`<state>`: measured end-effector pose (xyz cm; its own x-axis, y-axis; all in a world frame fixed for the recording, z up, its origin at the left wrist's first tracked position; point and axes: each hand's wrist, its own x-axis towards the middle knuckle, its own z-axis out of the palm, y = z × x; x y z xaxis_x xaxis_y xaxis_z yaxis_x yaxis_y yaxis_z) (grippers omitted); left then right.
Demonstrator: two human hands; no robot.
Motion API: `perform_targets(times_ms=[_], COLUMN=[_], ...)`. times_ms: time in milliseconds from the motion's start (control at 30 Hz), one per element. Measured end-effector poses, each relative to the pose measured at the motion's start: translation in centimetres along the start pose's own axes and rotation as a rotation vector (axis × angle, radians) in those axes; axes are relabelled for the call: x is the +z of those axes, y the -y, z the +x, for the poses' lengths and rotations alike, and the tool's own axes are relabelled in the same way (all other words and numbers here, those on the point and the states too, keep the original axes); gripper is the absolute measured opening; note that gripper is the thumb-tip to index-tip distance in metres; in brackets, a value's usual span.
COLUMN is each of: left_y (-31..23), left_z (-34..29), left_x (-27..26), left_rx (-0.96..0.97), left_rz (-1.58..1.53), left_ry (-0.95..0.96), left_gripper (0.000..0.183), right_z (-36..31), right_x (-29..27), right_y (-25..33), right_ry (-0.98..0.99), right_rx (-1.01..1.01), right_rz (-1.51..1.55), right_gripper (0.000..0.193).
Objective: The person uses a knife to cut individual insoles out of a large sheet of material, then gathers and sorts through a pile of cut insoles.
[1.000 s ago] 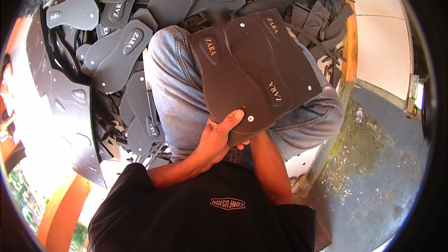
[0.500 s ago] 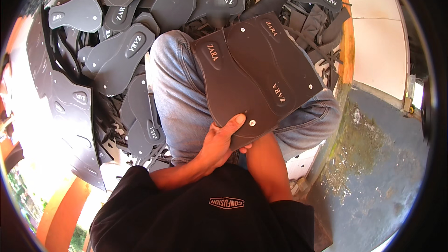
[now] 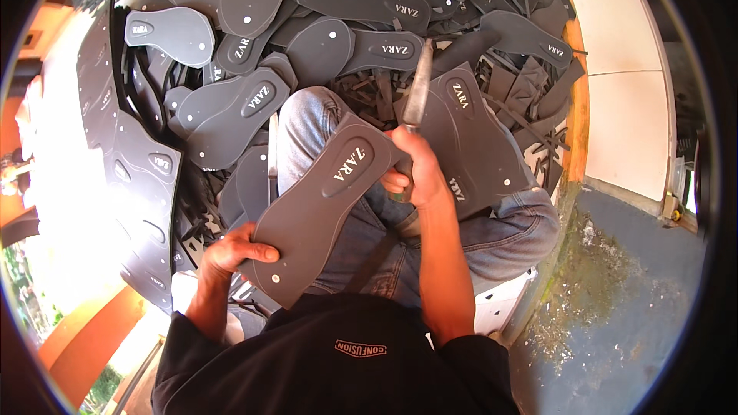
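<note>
My left hand (image 3: 237, 253) grips one end of a dark grey foam insole (image 3: 311, 207), thumb on top, fingers underneath. The insole is tilted across my lap, separate from the sheet. My right hand (image 3: 419, 165) is closed round the handle of a knife (image 3: 418, 88), its worn metal blade pointing up and away from me. Those right fingers are close beside the insole's far end; whether they touch it I cannot tell. The rest of the foam sheet (image 3: 480, 142), marked with another insole outline, lies over my right knee, partly behind the right hand.
Cut insoles (image 3: 234, 119) and dark foam scraps (image 3: 530, 104) heap up beyond my crossed legs. At the left stands a large uncut foam sheet (image 3: 142, 207) in glaring light. A tiled ledge (image 3: 623, 107) and a stained grey floor (image 3: 607, 300) are at the right.
One insole has come apart from the sheet and moved left with my left hand. My right hand has come out from beneath the sheet, and the knife now shows upright in it.
</note>
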<state>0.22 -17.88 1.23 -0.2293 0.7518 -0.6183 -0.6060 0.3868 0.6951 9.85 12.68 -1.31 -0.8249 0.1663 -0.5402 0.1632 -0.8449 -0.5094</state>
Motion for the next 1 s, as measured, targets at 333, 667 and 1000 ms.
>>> perform_targets(times_ms=[333, 667, 1000], left_y=[-2.9, -4.9, -5.4], left_z=[8.8, 9.8, 9.5], left_x=[4.4, 8.9, 10.2], left_rx=[0.669, 0.048, -0.038], left_rz=[-0.597, -0.231, -0.196], left_ry=[-0.622, -0.159, -0.099], left_gripper=[0.040, 0.027, 0.034], right_z=[-11.1, -15.7, -15.3], right_x=[-4.6, -4.6, -5.0], right_y=[-5.4, -6.1, -6.7], right_ry=[-0.360, -0.517, -0.512], right_rx=[-0.189, -0.309, -0.209], right_rz=[-0.517, -1.213, -1.263], right_gripper=[0.017, 0.038, 0.033])
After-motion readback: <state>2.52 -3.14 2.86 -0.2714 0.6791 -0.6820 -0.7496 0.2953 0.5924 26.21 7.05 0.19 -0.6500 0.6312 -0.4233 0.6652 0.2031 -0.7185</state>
